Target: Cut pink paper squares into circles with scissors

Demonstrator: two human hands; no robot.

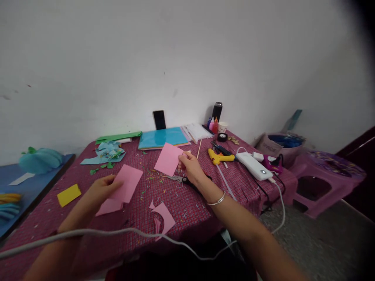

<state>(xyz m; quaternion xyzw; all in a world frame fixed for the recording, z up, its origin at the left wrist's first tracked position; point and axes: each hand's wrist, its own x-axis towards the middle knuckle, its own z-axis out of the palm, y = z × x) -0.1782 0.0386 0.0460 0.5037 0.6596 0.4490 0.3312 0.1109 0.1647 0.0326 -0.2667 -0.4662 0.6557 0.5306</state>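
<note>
My left hand (pixel 107 187) is closed on a pink paper square (pixel 129 183), held above the table. Beneath it lies another piece of pink paper (pixel 109 207), partly covered. In my right hand (pixel 189 166) a second pink paper square (pixel 168 159) is pinched at its right edge, tilted and raised above the cloth. Under my right wrist a pair of scissors (pixel 187 180) lies with its blades pointing left, its handles partly hidden. Closer to me are pink paper offcuts (pixel 166 218) with a curved cut edge.
Blue paper scraps (pixel 108 151) and a yellow piece (pixel 69 195) lie left. A yellow glue gun (pixel 219 157), white power bank (pixel 253 166) and cables are right. Blue folders (pixel 164 137), a phone (pixel 159 120) and a black bottle (pixel 217 111) stand behind. A white cable (pixel 131 231) crosses in front.
</note>
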